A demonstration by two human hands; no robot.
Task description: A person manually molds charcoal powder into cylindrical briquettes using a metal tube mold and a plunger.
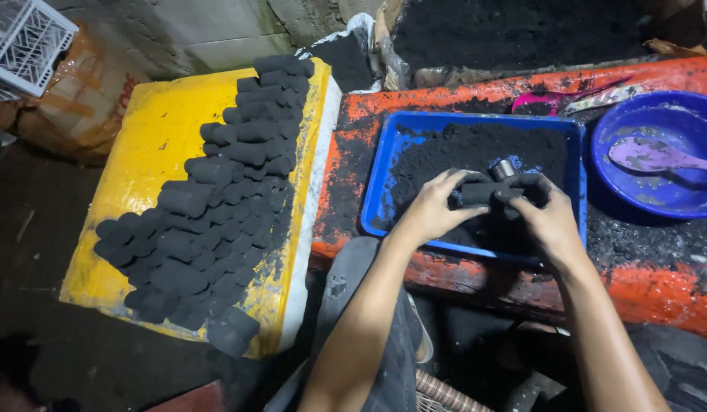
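Both hands, left (428,214) and right (548,217), grip pinching a black briquette (479,192), seemingly, over blue tray (376,191)

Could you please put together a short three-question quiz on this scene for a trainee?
1. True or false: both hands, the left hand and the right hand, are on the same dark cylinder over the blue tray.
2. Where do the finished black briquettes lie?
A. in the blue bowl
B. on the yellow board
C. in the white crate
3. What lies inside the blue bowl?

Key
1. True.
2. B.
3. A purple spoon.
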